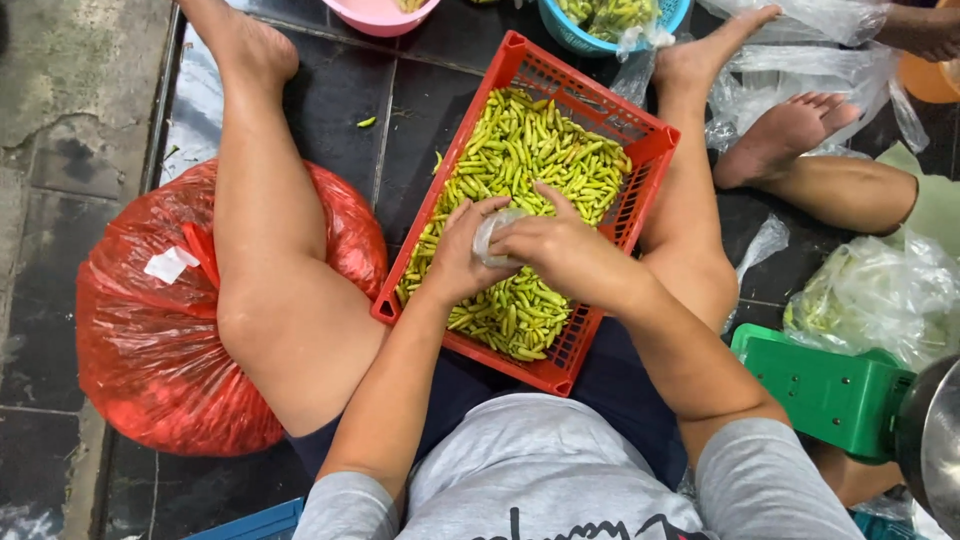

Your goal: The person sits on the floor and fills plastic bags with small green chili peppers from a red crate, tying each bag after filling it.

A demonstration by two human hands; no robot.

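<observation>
Grey shirt (540, 470) fills the bottom edge, closest to the lens, above the person's bare legs spread on the dark tiled floor (330, 110). Under the person's left knee bulges a big red plastic sack (140, 330), knotted and bearing a white scrap of label. Between the legs lies a red slatted crate (645, 140), tilted on the floor and filled with green chillies (530, 150). To the person's right stands a green weighing scale (820, 385) with a metal pan at the frame's edge, and behind it a clear bag of greens (870, 295). Another person's bare feet (785, 130) rest on crumpled clear plastic near the crate's far corner. A pink basin (380, 15) and a blue basket (560, 30) sit along the top edge. Over the chillies, the left hand (462, 255) and right hand (545, 245) meet, fingers curled and pinching a small clear plastic bag (490, 235) between them. One stray chilli (367, 122) lies on the floor beside the crate.
</observation>
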